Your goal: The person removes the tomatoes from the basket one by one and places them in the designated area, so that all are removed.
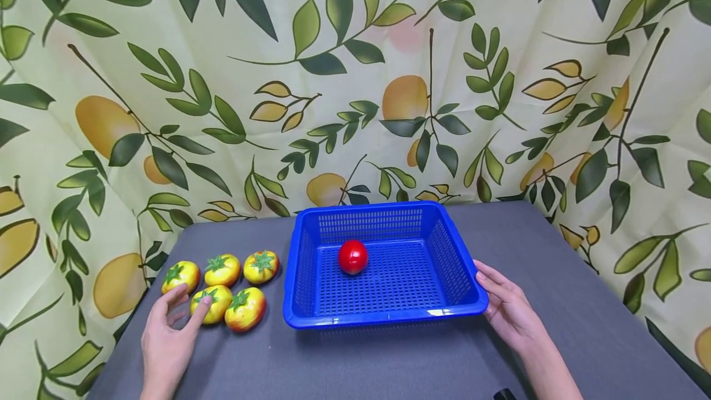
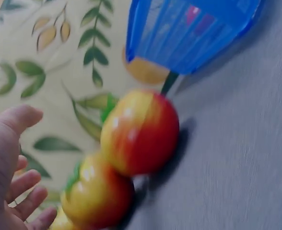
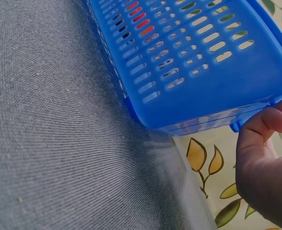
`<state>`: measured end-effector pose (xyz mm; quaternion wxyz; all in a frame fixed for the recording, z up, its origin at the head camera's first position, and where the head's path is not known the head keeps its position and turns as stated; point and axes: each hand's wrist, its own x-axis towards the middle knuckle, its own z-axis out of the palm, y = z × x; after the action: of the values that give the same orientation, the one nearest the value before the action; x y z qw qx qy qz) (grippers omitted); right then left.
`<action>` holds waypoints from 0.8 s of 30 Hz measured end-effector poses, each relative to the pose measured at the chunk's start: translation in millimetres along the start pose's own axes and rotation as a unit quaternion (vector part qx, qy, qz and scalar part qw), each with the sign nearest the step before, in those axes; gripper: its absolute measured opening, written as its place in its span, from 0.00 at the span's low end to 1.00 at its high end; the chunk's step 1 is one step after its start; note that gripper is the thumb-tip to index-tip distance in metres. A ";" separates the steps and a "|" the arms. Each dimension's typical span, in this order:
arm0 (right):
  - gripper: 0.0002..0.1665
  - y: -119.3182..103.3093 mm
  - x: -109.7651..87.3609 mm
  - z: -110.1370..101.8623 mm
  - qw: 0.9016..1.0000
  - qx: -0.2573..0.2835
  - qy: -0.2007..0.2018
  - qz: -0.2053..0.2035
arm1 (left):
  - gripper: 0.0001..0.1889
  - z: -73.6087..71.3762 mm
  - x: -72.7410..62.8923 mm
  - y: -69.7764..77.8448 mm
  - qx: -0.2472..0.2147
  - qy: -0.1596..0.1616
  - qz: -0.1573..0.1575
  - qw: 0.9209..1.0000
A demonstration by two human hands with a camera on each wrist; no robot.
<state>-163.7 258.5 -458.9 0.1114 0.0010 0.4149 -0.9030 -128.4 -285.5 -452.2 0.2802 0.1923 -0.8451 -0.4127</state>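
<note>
A blue plastic basket [image 1: 383, 315] stands on the grey table, with one shiny red ball-like fruit [image 1: 353, 257] inside. My right hand [image 1: 513, 310] grips the basket's right rim near the front corner; in the right wrist view, the thumb and fingers [image 3: 270, 120] pinch that rim. Left of the basket lie several yellow-and-red toy tomatoes with green leafy tops, among them a front one [image 1: 245, 310] and a back one [image 1: 261, 266]. Over the leftmost of them hovers my left hand [image 1: 169, 335], thumb and fingers spread around the near-left tomato [image 1: 213, 305], with a gap showing in the left wrist view.
A leaf-and-fruit patterned cloth [image 1: 355, 141] hangs behind and along both sides of the table [image 1: 344, 366]. A small black object [image 1: 504, 394] pokes in at the bottom edge, near my right forearm.
</note>
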 end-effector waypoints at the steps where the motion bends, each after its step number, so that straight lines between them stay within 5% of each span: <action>1: 0.18 0.2 0.0 -0.1 1.000 0.002 -0.003 0.000 | 0.30 0.4 -2.1 6.4 -0.008 0.009 0.017 1.000; 6: 0.19 0.4 -0.4 0.0 1.000 -0.001 -0.007 -0.002 | 0.27 2.9 -14.4 44.3 -0.042 -0.007 0.100 0.994; 11: 0.17 -0.7 0.2 1.2 1.000 -0.008 0.006 0.001 | 0.26 13.8 -27.7 79.3 -0.052 -0.095 0.158 0.981; 18: 0.17 -0.3 0.1 1.4 1.000 -0.012 0.012 0.000 | 0.30 52.7 -38.1 117.2 -0.058 -0.237 0.258 0.935; 24: 0.17 1.4 -0.5 1.2 1.000 -0.015 0.001 -0.008 | 0.33 97.2 -36.0 138.5 -0.063 -0.349 0.265 0.896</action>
<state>-162.8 256.9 -459.1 0.1039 -0.0028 0.4284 -0.8976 -175.1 -127.1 -400.8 0.0775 -0.2138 -0.8805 -0.4160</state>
